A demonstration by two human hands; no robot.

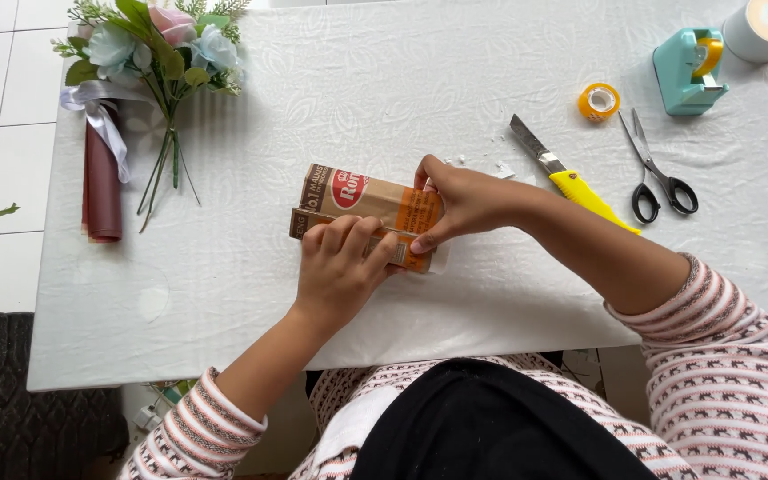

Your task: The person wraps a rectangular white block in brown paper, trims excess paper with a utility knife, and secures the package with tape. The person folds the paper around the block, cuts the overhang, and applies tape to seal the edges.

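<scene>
Your left hand [340, 267] and right hand [460, 203] both press on the brown carton [371, 197] at the middle of the white table [384, 89]. You have open cloth above the carton, to its left as far as the flower bunch [157, 53] and the rolled dark red paper [101, 178], and along the near edge. To your right the way is crowded: the yellow utility knife [566, 178] lies just beside your right wrist, with the scissors [655, 173], the small tape roll [598, 101], the teal tape dispenser [688, 71] and a white candle [766, 27] beyond.
</scene>
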